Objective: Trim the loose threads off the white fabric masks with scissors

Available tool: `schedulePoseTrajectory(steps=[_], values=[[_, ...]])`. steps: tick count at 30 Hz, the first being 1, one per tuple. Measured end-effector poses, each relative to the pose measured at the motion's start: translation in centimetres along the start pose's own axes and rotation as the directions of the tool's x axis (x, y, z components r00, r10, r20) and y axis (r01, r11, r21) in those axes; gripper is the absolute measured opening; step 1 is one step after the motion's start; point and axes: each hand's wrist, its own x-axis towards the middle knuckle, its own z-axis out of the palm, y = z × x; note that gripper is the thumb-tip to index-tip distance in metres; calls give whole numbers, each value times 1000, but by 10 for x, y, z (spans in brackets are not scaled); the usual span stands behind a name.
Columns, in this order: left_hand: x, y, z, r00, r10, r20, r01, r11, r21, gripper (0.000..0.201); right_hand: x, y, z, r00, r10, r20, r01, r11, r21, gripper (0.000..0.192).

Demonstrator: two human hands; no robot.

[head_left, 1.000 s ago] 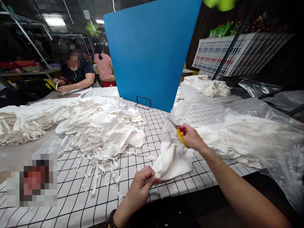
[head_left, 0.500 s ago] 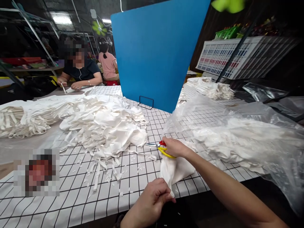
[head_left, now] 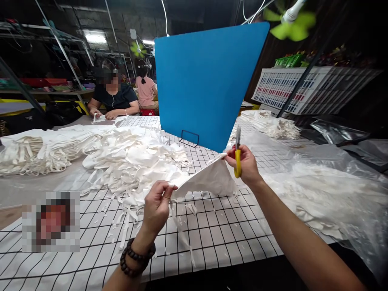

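Observation:
A white cloth piece (head_left: 209,181) is stretched above the checked table (head_left: 230,234) between my two hands. My left hand (head_left: 156,206) pinches its left edge, with a strap dangling below. My right hand (head_left: 247,165) grips the cloth's right corner and also holds small scissors (head_left: 238,155) with yellow and red handles, blades pointing up. A bead bracelet sits on my left wrist.
A heap of white cloth and straps (head_left: 133,161) lies left of centre, stacked pieces (head_left: 39,151) farther left. A clear plastic bag of white pieces (head_left: 318,182) fills the right. A blue board (head_left: 206,85) stands behind. Two people sit at the far left.
Both hands lifted the white cloth off the table and spread it taut. The scissors turned from pointing left to pointing up. The camera view rose slightly.

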Motion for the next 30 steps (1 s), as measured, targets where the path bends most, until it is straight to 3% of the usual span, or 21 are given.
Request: schedulePoseTrajectory(steps=[2, 4, 5, 7, 9, 10, 12, 14, 15, 16, 17, 18, 20, 22, 24, 25, 27, 30], values=[[0, -8, -9, 1000, 27, -10, -26, 997, 79, 17, -24, -2, -6, 999, 31, 18, -33, 991, 129, 37], [-11, -21, -16, 995, -36, 94, 21, 987, 160, 21, -60, 3, -11, 981, 137, 138, -161, 970, 182, 36], [-20, -29, -20, 981, -96, 169, 59, 976, 211, 23, -80, 7, -13, 949, 208, 237, -250, 955, 161, 36], [-41, -42, -28, 935, -220, 278, 117, 932, 342, 27, -117, 16, -18, 826, 365, 430, -432, 900, 66, 33], [-60, -46, -38, 923, -294, 249, 136, 854, 502, 29, -144, 23, -22, 705, 495, 508, -561, 827, -27, 31], [-69, -44, -42, 935, -301, 188, 145, 808, 571, 32, -151, 26, -23, 680, 539, 497, -598, 800, -49, 31], [-80, -30, -48, 955, -293, 41, 202, 747, 633, 40, -156, 30, -23, 706, 557, 437, -603, 796, -41, 30], [-88, -9, -45, 935, -354, 2, 298, 788, 538, 41, -150, 33, -15, 774, 488, 404, -529, 849, -14, 30], [-91, 0, -38, 904, -424, 56, 361, 828, 430, 39, -146, 34, -9, 805, 432, 407, -471, 882, -6, 29], [-95, 9, -29, 847, -507, 162, 449, 844, 292, 37, -141, 33, -1, 831, 368, 416, -404, 915, -4, 29], [-99, 15, -18, 757, -579, 305, 563, 813, 146, 37, -135, 31, 8, 851, 306, 426, -335, 942, -8, 28], [-103, 18, -5, 639, -624, 450, 695, 719, 11, 38, -130, 29, 17, 866, 250, 433, -267, 963, -22, 27], [-110, 18, 21, 394, -630, 669, 908, 381, -176, 40, -118, 22, 36, 869, 168, 465, -137, 985, -100, 24], [-115, 14, 44, 219, -582, 783, 961, -13, -278, 42, -104, 16, 52, 835, 153, 528, -25, 970, -241, 21], [-116, 10, 61, 137, -544, 827, 890, -298, -344, 46, -91, 15, 62, 793, 203, 574, 39, 924, -380, 21], [-115, 9, 67, 120, -540, 833, 845, -384, -371, 50, -86, 18, 65, 784, 235, 574, 45, 901, -431, 22], [-109, 9, 76, 121, -557, 822, 778, -460, -427, 57, -82, 25, 63, 790, 292, 540, 19, 868, -497, 22], [-99, 7, 86, 128, -579, 806, 751, -474, -459, 59, -92, 37, 47, 801, 355, 482, -36, 832, -553, 16]])
